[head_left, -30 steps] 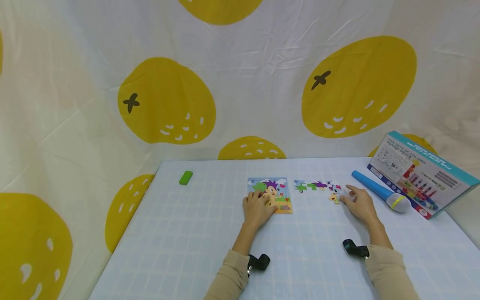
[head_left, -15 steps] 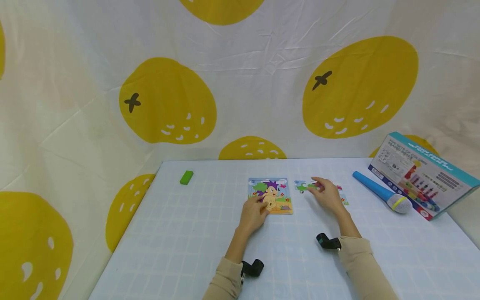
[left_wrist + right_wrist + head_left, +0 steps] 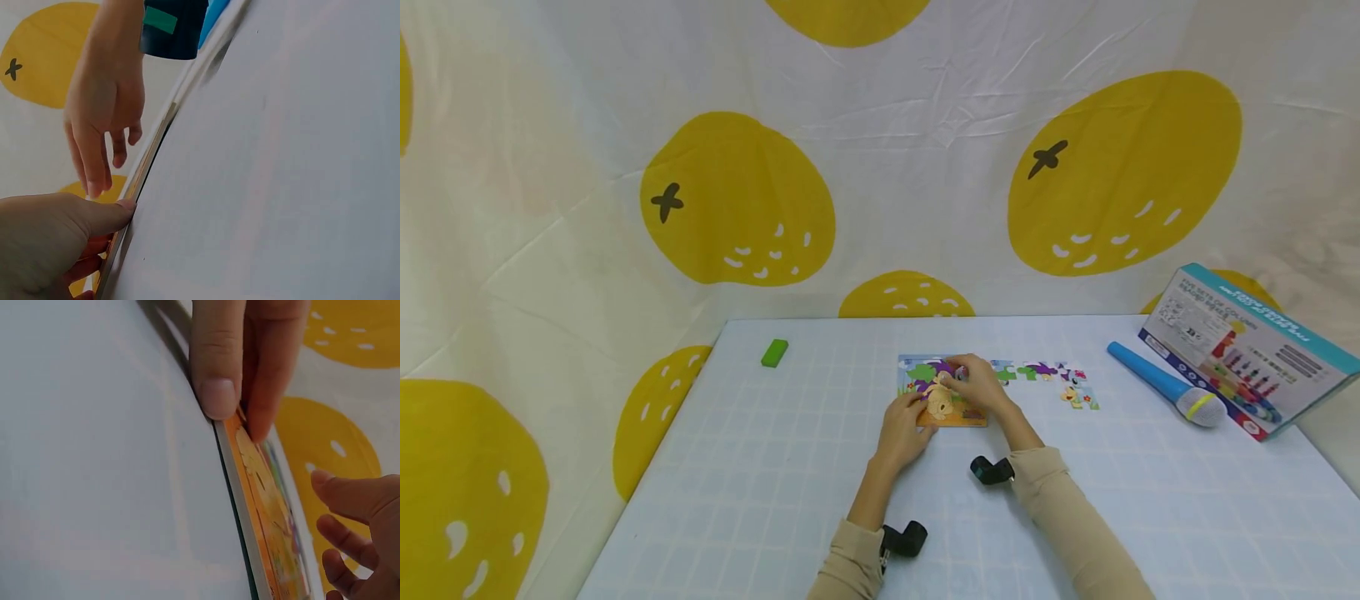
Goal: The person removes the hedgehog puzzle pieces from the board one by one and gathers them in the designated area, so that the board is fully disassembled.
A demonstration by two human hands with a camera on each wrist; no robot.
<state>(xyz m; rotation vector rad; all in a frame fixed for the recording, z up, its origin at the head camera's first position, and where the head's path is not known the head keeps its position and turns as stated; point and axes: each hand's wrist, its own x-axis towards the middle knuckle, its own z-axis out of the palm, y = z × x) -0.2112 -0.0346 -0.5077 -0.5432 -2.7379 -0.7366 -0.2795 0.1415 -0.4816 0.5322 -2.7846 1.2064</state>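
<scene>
A square jigsaw puzzle with a cartoon hedgehog picture lies flat on the table. My left hand holds its lower left part, thumb against the near edge and fingertips on the picture; the right wrist view shows this thumb at the puzzle's side. Over the upper right part is my right hand, its fingers loosely bent. In the left wrist view this right hand hangs with its fingers apart and nothing visible between them. Several loose puzzle pieces lie right of the puzzle, partly behind the right hand.
A blue toy microphone lies farther right, in front of a leaning cardboard box. Toward the back left lies a green block. A white curtain with yellow fruit prints hangs behind the table.
My right hand has moved left from the loose pieces to above the puzzle, uncovering a piece at the right. My left hand has shifted down toward the puzzle's near edge.
</scene>
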